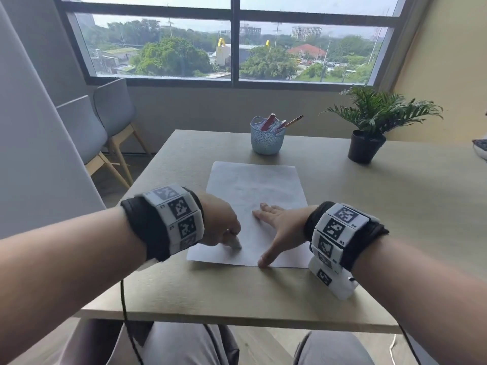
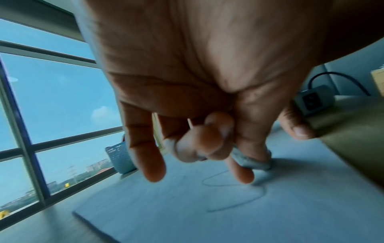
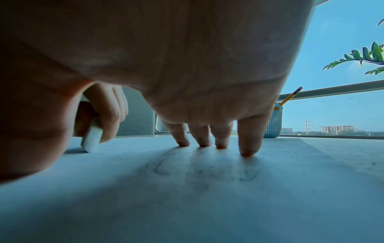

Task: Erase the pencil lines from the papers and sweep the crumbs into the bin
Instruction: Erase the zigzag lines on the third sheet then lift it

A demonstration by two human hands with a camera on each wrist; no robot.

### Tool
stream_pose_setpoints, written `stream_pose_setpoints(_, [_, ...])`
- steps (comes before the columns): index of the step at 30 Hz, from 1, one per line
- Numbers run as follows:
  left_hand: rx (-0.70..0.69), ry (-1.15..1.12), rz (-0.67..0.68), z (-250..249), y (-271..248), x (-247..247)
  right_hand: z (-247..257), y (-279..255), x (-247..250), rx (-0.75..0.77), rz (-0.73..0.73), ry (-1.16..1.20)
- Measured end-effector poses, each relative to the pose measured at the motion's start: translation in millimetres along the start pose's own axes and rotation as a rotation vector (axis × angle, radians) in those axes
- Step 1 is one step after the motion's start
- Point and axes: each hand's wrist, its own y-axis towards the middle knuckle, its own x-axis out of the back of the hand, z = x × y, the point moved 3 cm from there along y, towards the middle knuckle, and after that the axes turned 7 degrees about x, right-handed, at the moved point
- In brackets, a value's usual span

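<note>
A white sheet of paper (image 1: 253,196) lies on the wooden table (image 1: 369,233) in front of me. My left hand (image 1: 224,227) pinches a white eraser (image 1: 235,243) and presses its tip on the paper near the sheet's lower left part. In the left wrist view the eraser (image 2: 252,162) sits at the end of a looping pencil line (image 2: 239,202). My right hand (image 1: 276,222) lies flat on the paper with fingers spread, fingertips (image 3: 247,151) and thumb pressing the sheet down. Faint pencil marks (image 3: 162,166) and dark crumbs show under that hand.
A light blue basket (image 1: 266,139) with pencils and pens stands behind the paper. A potted plant (image 1: 366,143) is at the back right. Two grey chairs (image 1: 105,119) stand left of the table, under a wide window. A grey power strip (image 2: 313,100) shows in the left wrist view.
</note>
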Motion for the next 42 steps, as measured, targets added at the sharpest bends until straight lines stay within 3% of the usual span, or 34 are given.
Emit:
stream_pose_setpoints(5, [0.078, -0.013, -0.054, 8, 9, 11, 1, -2, 1, 0.004, 0.003, 0.006])
stream_pose_setpoints(11, [0.022, 0.014, -0.032, 1, 3, 3, 0, -1, 0, 0.000, 0.004, -0.001])
stream_pose_setpoints(17, [0.094, -0.015, -0.056, 9, 6, 13, 0, 0, 1, 0.001, 0.005, 0.006])
stream_pose_setpoints(22, [0.026, 0.005, -0.023, 3, 2, 4, 1, -1, 1, -0.002, -0.002, -0.005])
stream_pose_setpoints(27, [0.107, -0.023, -0.033, 13, 6, 13, 2, -3, 2, 0.001, 0.000, 0.001])
stream_pose_setpoints(33, [0.047, 0.027, -0.010, 6, -1, 7, 2, -2, 1, 0.000, -0.003, 0.000])
stream_pose_setpoints(38, [0.129, 0.003, -0.027, 17, 5, 13, 2, -2, 2, -0.003, -0.001, 0.004])
stream_pose_setpoints(42, [0.117, 0.021, -0.031, 16, 7, 11, 2, -3, 1, -0.004, 0.000, 0.006])
